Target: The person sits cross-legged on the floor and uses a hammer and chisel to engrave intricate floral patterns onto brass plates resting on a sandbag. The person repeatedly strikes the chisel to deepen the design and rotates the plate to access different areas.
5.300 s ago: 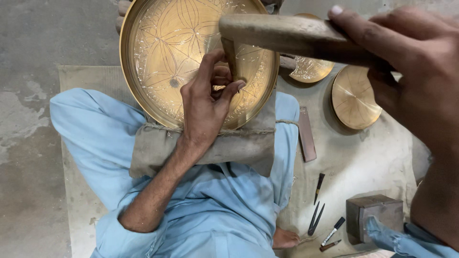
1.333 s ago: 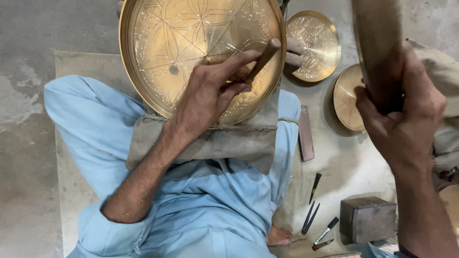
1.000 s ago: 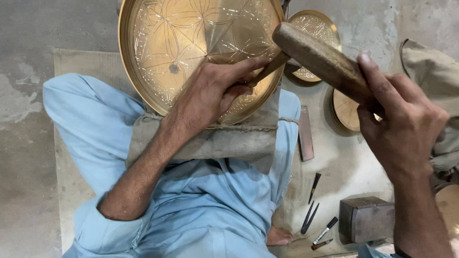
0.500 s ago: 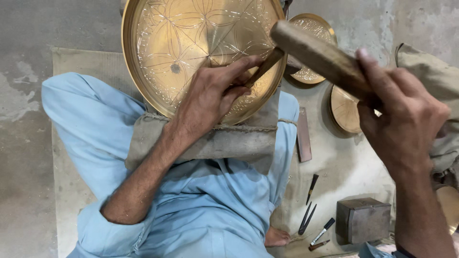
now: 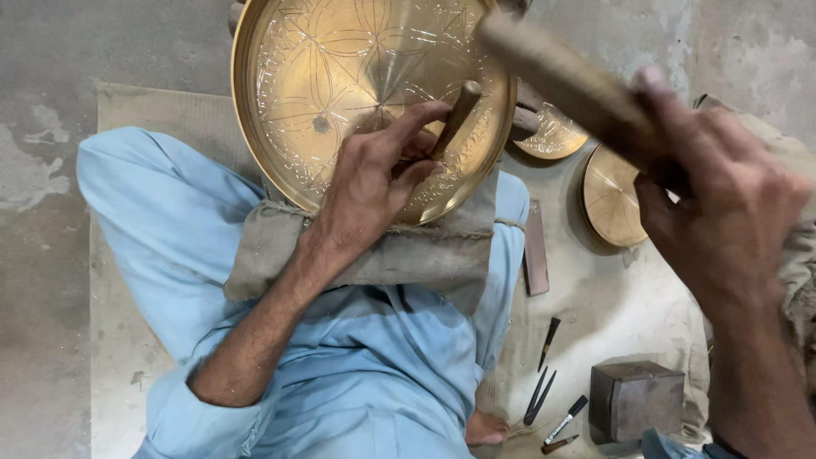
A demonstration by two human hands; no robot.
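The left hand (image 5: pixel 374 191) pinches a short chisel-like punch (image 5: pixel 455 119) between thumb and fingers, its tip set on the engraved face of a large brass tray (image 5: pixel 297 93). The right hand (image 5: pixel 722 195) is wrapped tight around a wooden mallet (image 5: pixel 561 72), raised and blurred above the punch's head. By the look of it this is the chasing step, the line being cut near the tray's lower right rim. The next blow calls for the mallet to land square on the punch while the left hand keeps the tip from skating. The tray leans on a grey padded cloth (image 5: pixel 408 255) across the lap. To the right on the floor mat lie smaller brass dishes (image 5: pixel 612 200), a flat file-like bar (image 5: pixel 535 251), spare punches (image 5: pixel 544 374) and a metal block (image 5: pixel 633 399).
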